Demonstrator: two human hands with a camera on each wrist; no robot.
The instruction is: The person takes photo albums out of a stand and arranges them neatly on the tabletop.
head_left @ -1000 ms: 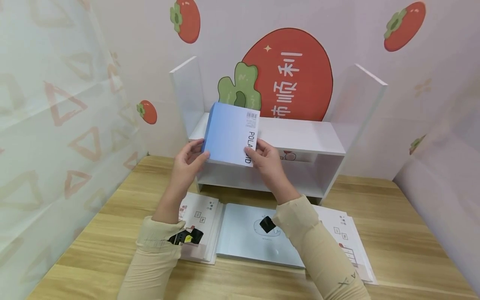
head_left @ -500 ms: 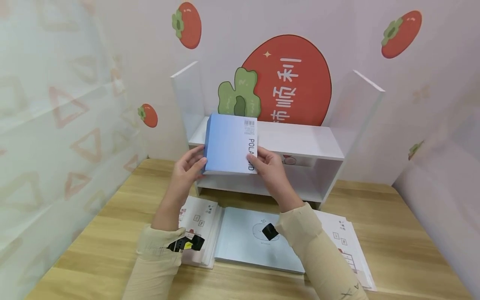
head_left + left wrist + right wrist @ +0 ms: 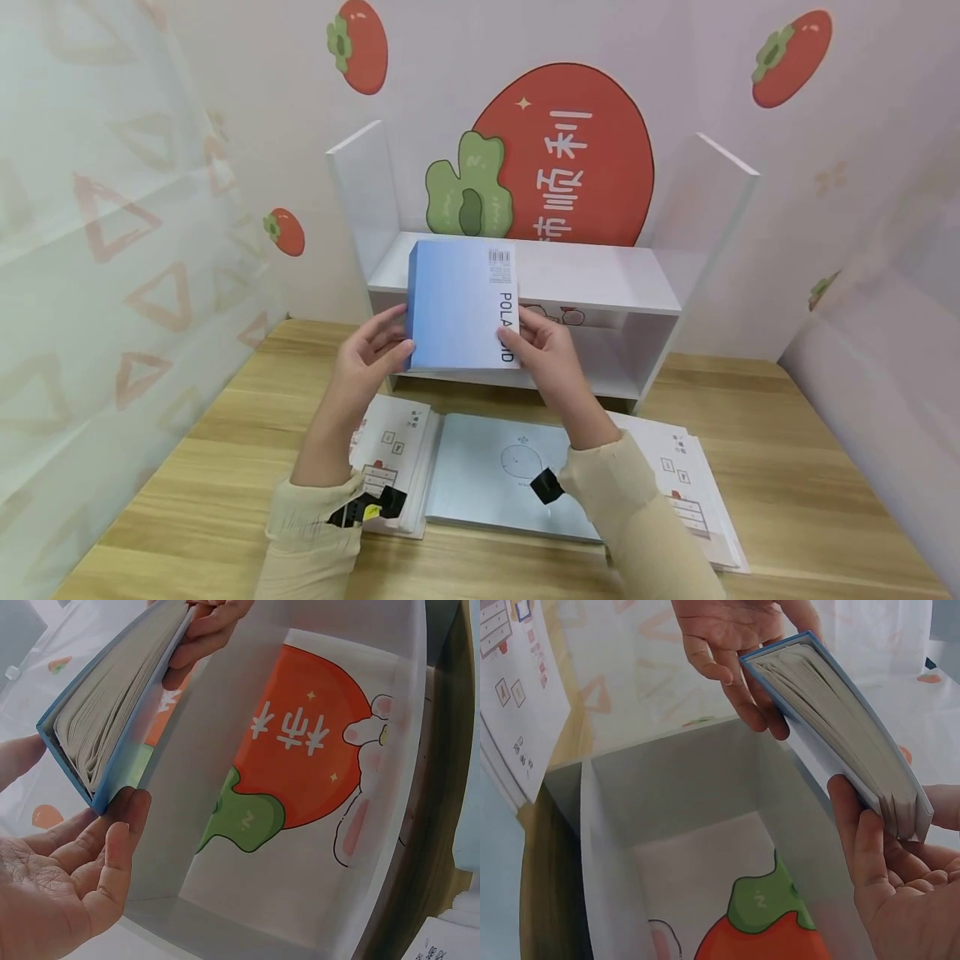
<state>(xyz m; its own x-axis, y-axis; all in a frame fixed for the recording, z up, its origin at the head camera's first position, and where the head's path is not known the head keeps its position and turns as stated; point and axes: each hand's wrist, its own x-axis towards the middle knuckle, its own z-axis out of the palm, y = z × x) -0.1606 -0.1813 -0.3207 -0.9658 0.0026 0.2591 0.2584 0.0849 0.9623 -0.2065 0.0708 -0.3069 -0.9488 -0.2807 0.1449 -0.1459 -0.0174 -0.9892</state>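
Observation:
A small photo album (image 3: 461, 304) with a blue-to-white cover and dark lettering is held up in front of the white shelf (image 3: 600, 275). My left hand (image 3: 372, 348) grips its left edge, thumb on the near face. On the right edge, the thumb of my right hand (image 3: 551, 350) lies over the lettering, with the fingers behind. The thick bundle of pages (image 3: 112, 697) shows between the covers in the left wrist view. From the right wrist, the album (image 3: 840, 727) appears tilted over the shelf's compartment, held at both ends.
On the wooden table (image 3: 810, 467), a pale blue book (image 3: 487, 500) lies flat between white booklets on the left (image 3: 405, 442) and right (image 3: 686, 492). The shelf has upright side panels (image 3: 363, 192) and a lower compartment. Behind it stands a wall printed with red fruit.
Both hands have lowered the album, bringing it down from above the shelf's upper board to overlap its lower compartment in the head view. The grip stays the same. The booklets have not moved.

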